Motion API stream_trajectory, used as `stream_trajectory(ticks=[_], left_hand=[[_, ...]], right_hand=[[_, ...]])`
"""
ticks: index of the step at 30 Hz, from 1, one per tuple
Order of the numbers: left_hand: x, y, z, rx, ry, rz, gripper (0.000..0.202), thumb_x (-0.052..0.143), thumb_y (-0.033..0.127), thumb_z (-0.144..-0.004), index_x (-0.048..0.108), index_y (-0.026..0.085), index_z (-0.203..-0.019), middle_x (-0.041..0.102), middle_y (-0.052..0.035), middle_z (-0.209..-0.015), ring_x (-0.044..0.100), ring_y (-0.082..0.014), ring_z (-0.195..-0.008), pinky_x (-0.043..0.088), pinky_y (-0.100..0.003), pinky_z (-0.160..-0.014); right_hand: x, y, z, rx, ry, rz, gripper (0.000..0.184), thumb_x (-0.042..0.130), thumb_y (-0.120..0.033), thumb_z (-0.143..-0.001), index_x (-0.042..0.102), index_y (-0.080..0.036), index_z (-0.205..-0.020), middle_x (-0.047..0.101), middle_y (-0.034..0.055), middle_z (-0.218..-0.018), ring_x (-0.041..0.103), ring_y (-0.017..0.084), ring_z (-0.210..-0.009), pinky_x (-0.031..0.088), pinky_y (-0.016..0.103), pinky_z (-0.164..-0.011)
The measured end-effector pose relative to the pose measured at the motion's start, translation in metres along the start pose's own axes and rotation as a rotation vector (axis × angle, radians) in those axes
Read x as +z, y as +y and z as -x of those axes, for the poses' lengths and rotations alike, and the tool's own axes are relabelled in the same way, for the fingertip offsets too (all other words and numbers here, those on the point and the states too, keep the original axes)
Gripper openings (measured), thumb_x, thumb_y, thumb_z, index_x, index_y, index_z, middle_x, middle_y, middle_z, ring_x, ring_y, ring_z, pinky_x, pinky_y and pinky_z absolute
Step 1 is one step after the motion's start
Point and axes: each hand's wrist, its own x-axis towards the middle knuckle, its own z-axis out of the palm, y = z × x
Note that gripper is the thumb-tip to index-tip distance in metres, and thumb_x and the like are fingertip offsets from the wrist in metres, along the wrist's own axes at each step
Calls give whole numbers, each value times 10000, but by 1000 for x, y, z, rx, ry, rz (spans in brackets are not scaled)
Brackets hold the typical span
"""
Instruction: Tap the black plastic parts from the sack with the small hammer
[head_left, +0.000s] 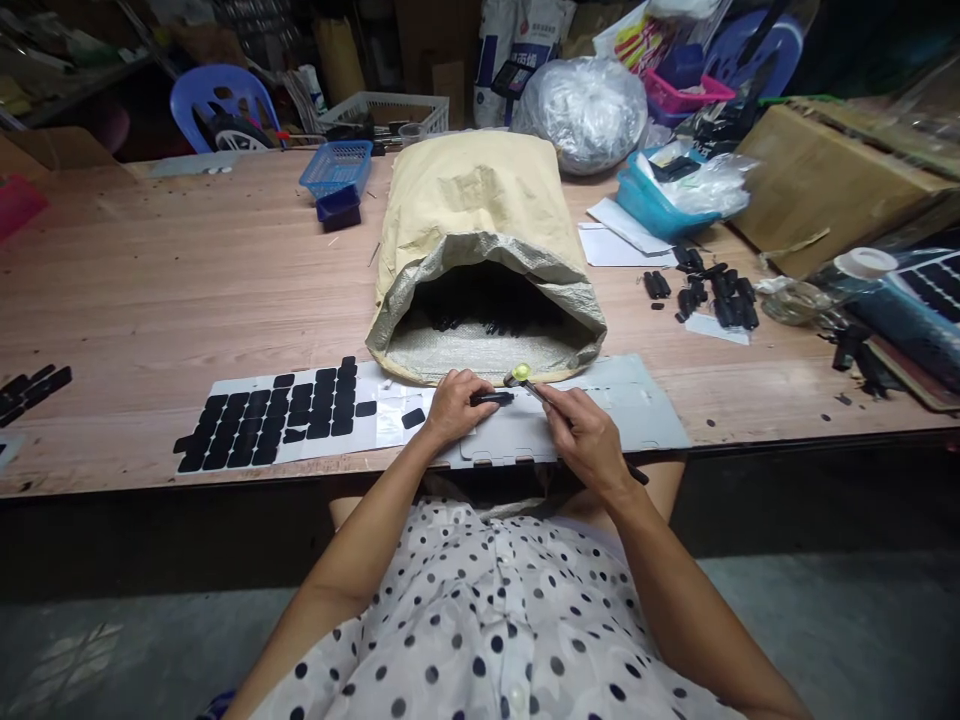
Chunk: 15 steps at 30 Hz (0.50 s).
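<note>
My right hand is closed around a small hammer, its head showing a yellow-green face and the black end of its handle sticking out below my wrist. Between the fingers of my left hand is a slim black piece, held low over a pale grey sheet. The hammer head is just above and beside the tip of that piece; whether they touch I cannot tell. Directly beyond both hands lies a tan woven sack, its mouth facing me, with dark pieces inside.
Black rounded pads lie in rows on white backing at the left. Several loose black parts are at the right, near a teal basin and a cardboard box. Blue baskets stand left of the sack.
</note>
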Motion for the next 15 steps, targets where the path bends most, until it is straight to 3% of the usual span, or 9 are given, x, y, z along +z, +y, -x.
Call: stream_trajectory(ticks=[9, 15], left_hand=[[0, 6, 0, -16, -8, 10, 131, 750, 287, -826, 768, 253, -952, 665, -30, -907, 550, -246, -967, 446, -397, -916], [0, 6, -2, -18, -21, 12, 128, 754, 300, -827, 759, 247, -944, 664, -25, -915, 544, -239, -957, 435, -385, -911]], right_hand=[[-7, -6, 7, -61, -29, 174, 366, 476, -245, -995, 736, -317, -1243, 656, 34, -844, 616, 161, -780, 456, 249, -668], [-5, -15, 3, -84, 1, 102, 361, 456, -270, -1019, 739, -298, -1240, 670, 36, -865, 630, 152, -798, 486, 244, -731]])
